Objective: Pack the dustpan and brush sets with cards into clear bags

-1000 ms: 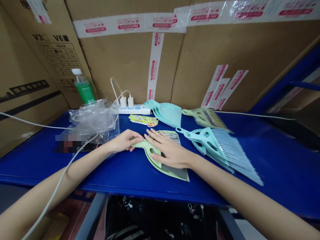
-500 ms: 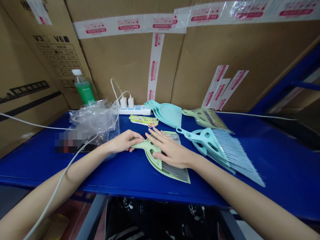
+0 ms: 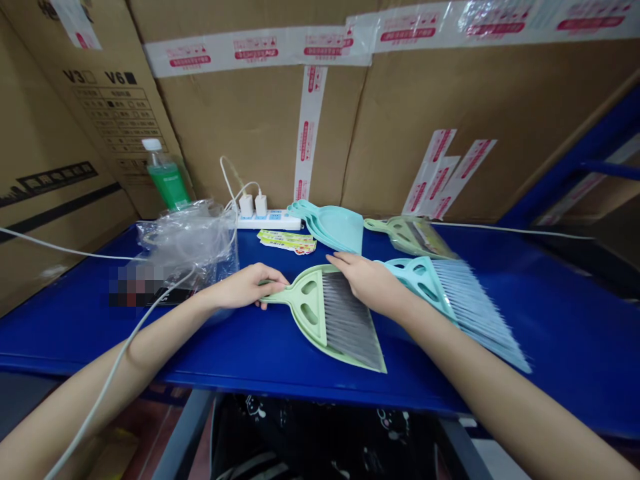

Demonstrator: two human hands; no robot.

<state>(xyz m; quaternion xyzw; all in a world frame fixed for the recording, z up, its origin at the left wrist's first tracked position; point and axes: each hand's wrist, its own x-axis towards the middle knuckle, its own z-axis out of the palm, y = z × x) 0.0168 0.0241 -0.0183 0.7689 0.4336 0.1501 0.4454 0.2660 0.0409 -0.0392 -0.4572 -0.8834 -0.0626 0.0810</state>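
A light green hand brush (image 3: 306, 303) with grey bristles lies on a matching green dustpan (image 3: 334, 353) in the middle of the table. My left hand (image 3: 249, 285) is closed round the end of the handles. Its thumb is on top and some fingertips are hidden below. At the far right corner of the bristles rests my right hand (image 3: 373, 283), fingers stretched out and touching the edge there. Just beyond its wrist are blue brushes (image 3: 427, 283) with pale blue bristles, partly covered by that arm.
Stacked blue dustpans (image 3: 337, 227) and a wrapped green brush set (image 3: 413, 235) lie at the back. A power strip (image 3: 280, 220), printed labels (image 3: 286, 241), crumpled clear plastic bags (image 3: 187, 237) and a green bottle (image 3: 169, 180) stand left of them. A white cable (image 3: 125, 353) crosses my left forearm.
My right hand has slid right and away from the brush head to the far corner, uncovering the slots and bristles. The green set has turned slightly; my left hand keeps its hold.
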